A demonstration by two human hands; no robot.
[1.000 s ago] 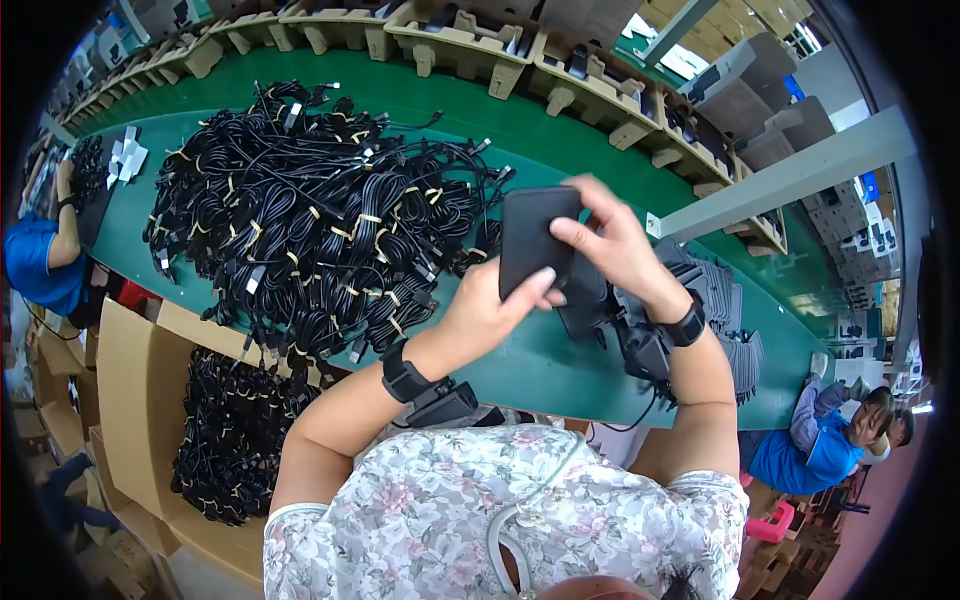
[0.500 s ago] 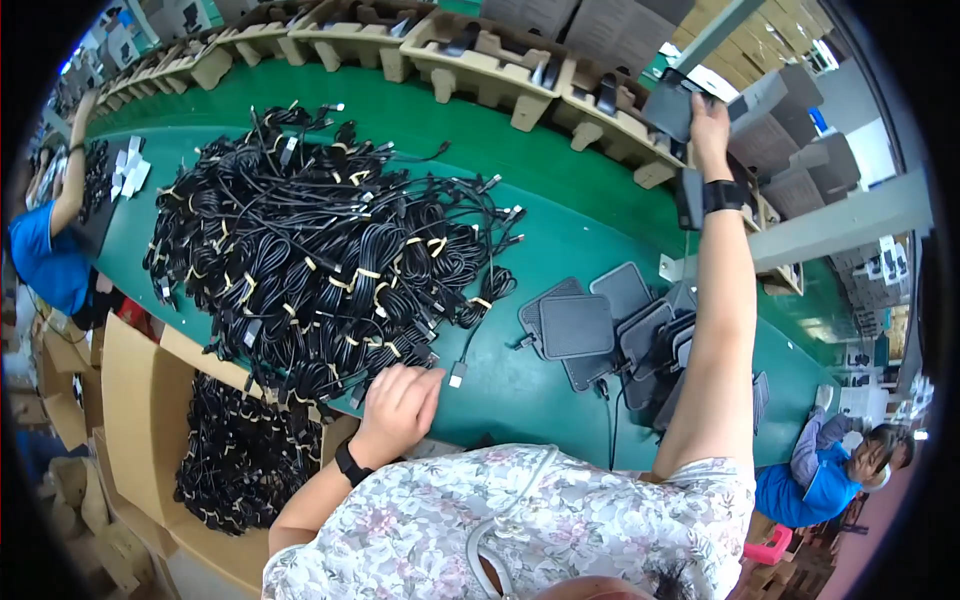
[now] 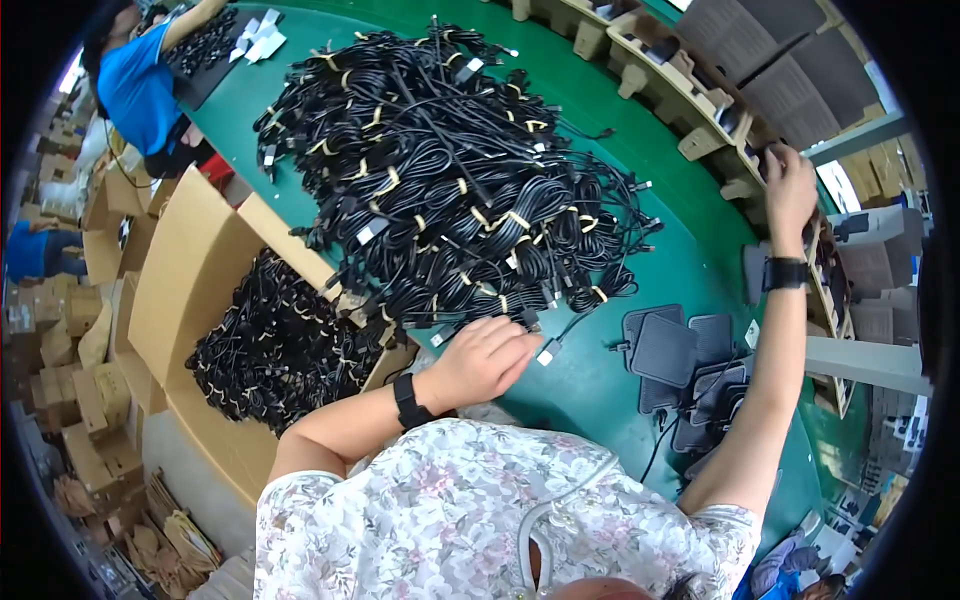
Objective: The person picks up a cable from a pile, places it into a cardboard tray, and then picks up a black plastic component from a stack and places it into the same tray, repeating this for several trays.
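Loosely curled, my left hand [image 3: 485,358] rests at the near edge of the pile of bundled black cables [image 3: 440,190], beside a loose cable end with a white-tipped plug [image 3: 546,354]. What lies under its fingers is hidden. My right arm stretches to the far right, where my right hand [image 3: 790,190] is closed over a dark thing in the row of moulded cardboard trays [image 3: 690,85]; its kind does not show. Left of my right forearm lies a cluster of flat dark square pads [image 3: 665,350] with cables.
An open carton [image 3: 165,290] full of black cables stands left of the table [image 3: 560,400]. Grey boxes [image 3: 830,95] line the far side, and a metal post [image 3: 870,365] lies right of my forearm. A co-worker in blue [image 3: 135,90] sits at the upper left.
My view has turned, shifting the table's contents. My right hand has left the flat dark thing it was on and now reaches into the trays. My left hand stays beside the cables.
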